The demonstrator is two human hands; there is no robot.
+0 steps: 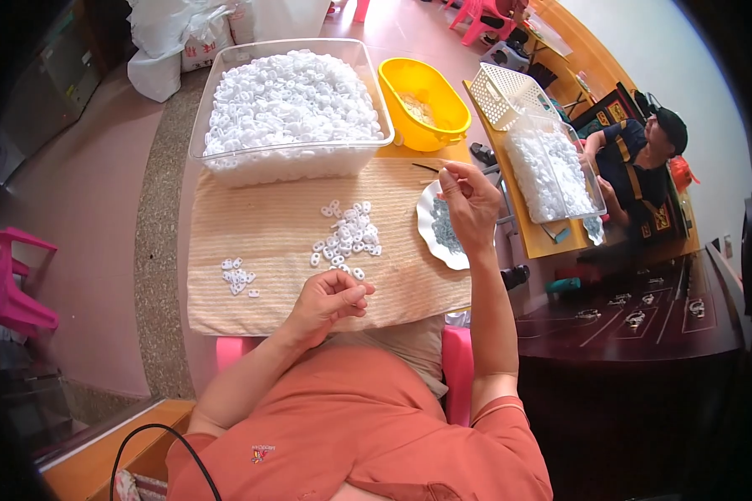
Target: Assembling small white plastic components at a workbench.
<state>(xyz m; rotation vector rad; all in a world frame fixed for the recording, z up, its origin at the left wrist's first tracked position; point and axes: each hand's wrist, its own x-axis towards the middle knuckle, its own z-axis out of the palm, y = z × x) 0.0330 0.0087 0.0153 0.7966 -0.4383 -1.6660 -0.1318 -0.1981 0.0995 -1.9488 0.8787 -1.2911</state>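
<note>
Over the front of the towel-covered table (251, 200), my left hand (330, 305) is closed in a pinch; whatever sits between its fingertips is too small to make out. My right hand (474, 207) is raised above the white scalloped plate (427, 230), thumb and fingertips pressed together, and what they hold cannot be told. Small grey pieces (444, 221) lie in that plate. A loose heap of small white two-holed plastic pieces (353, 232) lies just beyond my left hand. Farther left is a smaller cluster of similar white pieces (238, 277).
A clear bin (288, 167) heaped with white pieces stands at the table's far side, beside a yellow tub (393, 83). To the right, a person (635, 159) sits at another table with a clear bin (589, 179) and a white basket (510, 92). A pink stool (17, 284) stands left.
</note>
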